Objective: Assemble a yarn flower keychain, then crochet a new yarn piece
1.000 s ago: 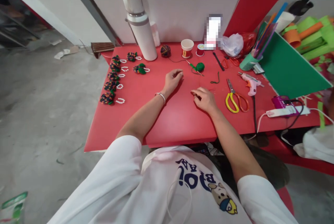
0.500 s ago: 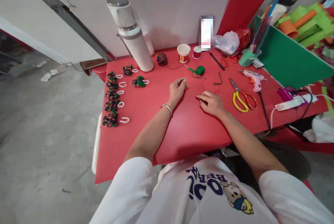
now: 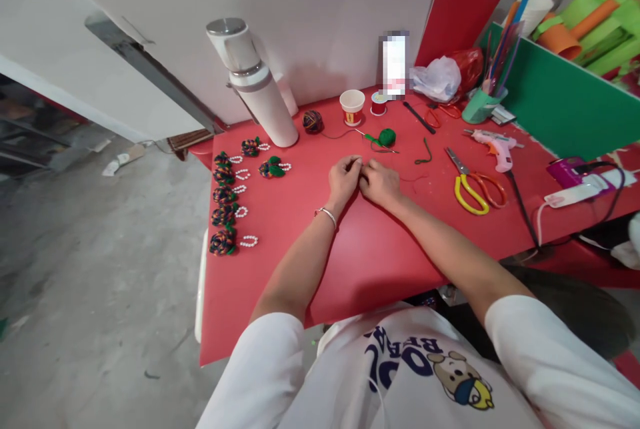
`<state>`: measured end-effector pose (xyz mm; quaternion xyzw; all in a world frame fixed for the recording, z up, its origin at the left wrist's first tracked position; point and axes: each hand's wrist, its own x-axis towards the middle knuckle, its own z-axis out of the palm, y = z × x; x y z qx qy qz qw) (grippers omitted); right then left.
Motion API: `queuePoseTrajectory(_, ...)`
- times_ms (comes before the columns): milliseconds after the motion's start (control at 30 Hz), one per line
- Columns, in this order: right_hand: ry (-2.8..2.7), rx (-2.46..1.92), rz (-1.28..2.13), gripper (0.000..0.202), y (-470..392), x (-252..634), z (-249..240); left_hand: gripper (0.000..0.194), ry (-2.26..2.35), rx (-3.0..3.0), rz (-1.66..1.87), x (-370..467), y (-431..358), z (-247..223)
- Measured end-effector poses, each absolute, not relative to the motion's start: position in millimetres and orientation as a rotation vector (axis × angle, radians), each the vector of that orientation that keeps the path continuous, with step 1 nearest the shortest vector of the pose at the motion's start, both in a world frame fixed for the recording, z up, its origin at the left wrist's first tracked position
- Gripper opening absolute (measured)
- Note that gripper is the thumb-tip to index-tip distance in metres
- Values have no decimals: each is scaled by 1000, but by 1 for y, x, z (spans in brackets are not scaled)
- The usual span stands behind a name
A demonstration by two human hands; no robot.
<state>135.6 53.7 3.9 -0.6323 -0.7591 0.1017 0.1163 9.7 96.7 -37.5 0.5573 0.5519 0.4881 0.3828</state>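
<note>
My left hand (image 3: 345, 179) and my right hand (image 3: 381, 182) meet fingertip to fingertip above the red table (image 3: 370, 255). Both are closed in a pinch, and whatever lies between the fingers is too small to make out. A fine red thread (image 3: 415, 179) trails over the tabletop just right of my right hand. Beyond the hands lie a small green yarn ball (image 3: 387, 137) and a crochet hook with a green handle (image 3: 370, 137). A short green yarn piece (image 3: 425, 151) is to their right.
At left are several multicoloured yarn flowers (image 3: 223, 242) with white bead loops (image 3: 249, 241). A white thermos (image 3: 265, 102), dark yarn ball (image 3: 313, 122), paper cup (image 3: 353, 109) and red thread spool (image 3: 379, 104) stand behind. Scissors (image 3: 470, 192), a pink glue gun (image 3: 497, 147) and a power strip (image 3: 575, 194) lie right.
My right hand has moved left until its fingertips meet those of my left hand. Its fingers have closed. The view has shifted slightly.
</note>
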Motion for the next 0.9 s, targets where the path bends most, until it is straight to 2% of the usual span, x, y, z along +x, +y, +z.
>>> queuePoseTrajectory(667, -2161, -1700, 483, 39, 66, 137, -1, 17, 1470, 1407, 1248, 7, 100, -37)
queuePoseTrajectory(800, -1891, -1642, 590, 29, 71, 136, 1, 24, 1380, 1320, 1271, 8, 100, -32)
queuePoseTrajectory(900, -1485, -1354, 915, 20, 66, 136, 25, 29, 1322, 1272, 1255, 9, 100, -31)
